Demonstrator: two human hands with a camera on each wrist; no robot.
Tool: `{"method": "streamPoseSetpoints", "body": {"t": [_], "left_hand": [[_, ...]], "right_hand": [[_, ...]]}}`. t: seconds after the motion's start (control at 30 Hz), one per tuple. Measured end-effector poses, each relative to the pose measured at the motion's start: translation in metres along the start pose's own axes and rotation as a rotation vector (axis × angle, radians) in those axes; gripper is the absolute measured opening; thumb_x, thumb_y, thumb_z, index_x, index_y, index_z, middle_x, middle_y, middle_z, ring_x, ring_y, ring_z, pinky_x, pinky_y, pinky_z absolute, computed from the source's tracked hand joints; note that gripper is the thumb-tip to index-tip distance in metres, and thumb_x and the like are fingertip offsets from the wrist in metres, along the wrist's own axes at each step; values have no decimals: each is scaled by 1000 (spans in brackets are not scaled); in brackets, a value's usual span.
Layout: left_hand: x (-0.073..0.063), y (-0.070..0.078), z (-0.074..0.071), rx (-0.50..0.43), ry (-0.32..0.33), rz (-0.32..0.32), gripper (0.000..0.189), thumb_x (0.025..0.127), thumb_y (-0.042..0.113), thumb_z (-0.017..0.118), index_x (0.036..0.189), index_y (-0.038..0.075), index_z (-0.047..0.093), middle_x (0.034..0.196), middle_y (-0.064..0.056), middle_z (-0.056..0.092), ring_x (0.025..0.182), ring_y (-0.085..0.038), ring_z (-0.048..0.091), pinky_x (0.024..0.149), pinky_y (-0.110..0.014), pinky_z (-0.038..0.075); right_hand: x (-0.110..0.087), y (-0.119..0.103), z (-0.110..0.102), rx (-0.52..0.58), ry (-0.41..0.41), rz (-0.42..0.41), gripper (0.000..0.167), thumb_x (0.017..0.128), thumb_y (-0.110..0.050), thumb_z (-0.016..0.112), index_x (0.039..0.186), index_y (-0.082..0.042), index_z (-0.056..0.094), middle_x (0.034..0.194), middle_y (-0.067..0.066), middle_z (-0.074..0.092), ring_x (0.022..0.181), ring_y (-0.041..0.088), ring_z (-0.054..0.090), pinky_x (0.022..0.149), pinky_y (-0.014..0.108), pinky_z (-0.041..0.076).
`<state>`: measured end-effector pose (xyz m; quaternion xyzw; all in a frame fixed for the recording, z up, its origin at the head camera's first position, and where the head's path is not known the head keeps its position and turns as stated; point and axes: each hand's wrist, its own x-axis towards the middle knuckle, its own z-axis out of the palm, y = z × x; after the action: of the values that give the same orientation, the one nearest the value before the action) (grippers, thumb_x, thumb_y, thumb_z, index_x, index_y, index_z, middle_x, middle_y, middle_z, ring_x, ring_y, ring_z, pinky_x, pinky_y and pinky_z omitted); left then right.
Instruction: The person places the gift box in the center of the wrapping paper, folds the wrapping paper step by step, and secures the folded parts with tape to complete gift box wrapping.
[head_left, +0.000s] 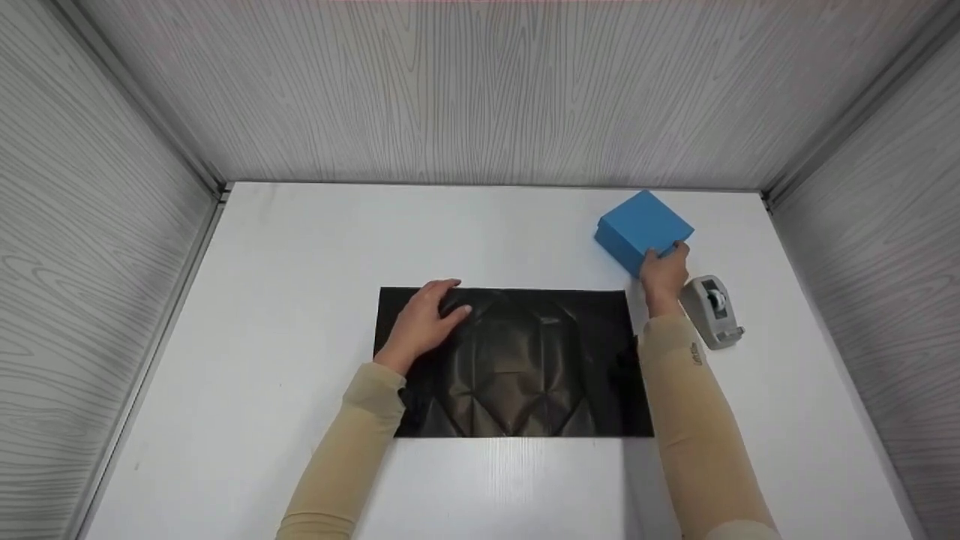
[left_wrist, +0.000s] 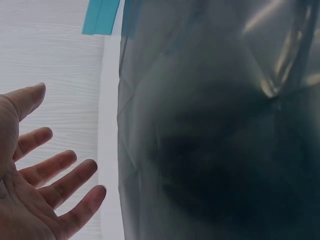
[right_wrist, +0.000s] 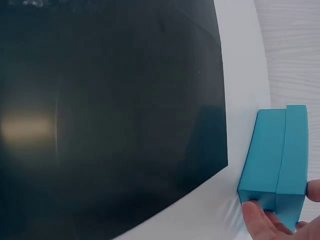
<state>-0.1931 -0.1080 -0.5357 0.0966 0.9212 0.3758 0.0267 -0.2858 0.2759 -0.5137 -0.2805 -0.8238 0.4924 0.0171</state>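
Two beige fabric sleeves come in nearest the camera, the left sleeve [head_left: 334,465] and the right sleeve [head_left: 697,435]; small dark lettering on the right cuff is too blurred to read. The left hand [head_left: 421,322] is relaxed, its fingers loosely spread and holding nothing, over the far left corner area of a glossy black rectangular sheet of creased film [head_left: 510,367]. Whether it touches the film I cannot tell. The right hand [head_left: 666,274] grasps the near corner of a plain blue rectangular box with a lid seam [head_left: 646,225], thumb on one side, fingers on the other. Just right of that hand and slightly nearer the body sits a pale grey plastic tape dispenser [head_left: 711,311]. The film's right edge runs beside the right forearm. The white tabletop [head_left: 300,255] stretches broadly leftward from the left hand; beyond the right hand, the box nears its back edge and the grey wood-grain wall [head_left: 450,97].
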Motion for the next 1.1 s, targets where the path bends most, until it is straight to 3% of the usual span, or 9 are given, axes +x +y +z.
{"method": "streamPoseSetpoints", "body": {"t": [0.13,0.33,0.5,0.67,1.1], "left_hand": [[3,1,6,-77,23,15,54,96,34,64,143,11,51,142,-12,50,126,-29,51,104,-46,39],[12,6,14,-196,33,50,53,97,26,64,144,7,48,140,-16,51,122,-33,53,100,-47,42],[20,13,20,-242,15,47,55,98,25,63,147,7,44,141,-16,49,122,-33,53,99,-47,43],[26,18,24,-260,-9,24,57,98,24,62,148,6,41,144,-15,47,125,-31,51,101,-45,42],[44,29,32,-311,-102,-66,63,102,29,54,154,5,28,155,-16,34,138,-30,37,111,-43,31]], "right_hand": [[-1,1,8,-2,-9,-27,61,105,-24,39,157,-9,11,157,22,22,142,33,29,110,42,31],[-7,0,25,-55,-59,-134,59,104,-24,42,156,-7,19,141,24,45,127,34,49,101,43,42],[-14,-4,39,-87,-124,-216,57,104,-22,44,155,-7,23,139,24,48,125,33,50,101,44,41],[-25,-6,52,-78,-219,-282,57,105,-23,44,155,-7,24,139,24,48,121,34,53,97,45,44],[-44,-12,79,-72,-308,-374,49,105,-23,46,148,0,39,135,24,52,112,33,59,92,45,48]]}}
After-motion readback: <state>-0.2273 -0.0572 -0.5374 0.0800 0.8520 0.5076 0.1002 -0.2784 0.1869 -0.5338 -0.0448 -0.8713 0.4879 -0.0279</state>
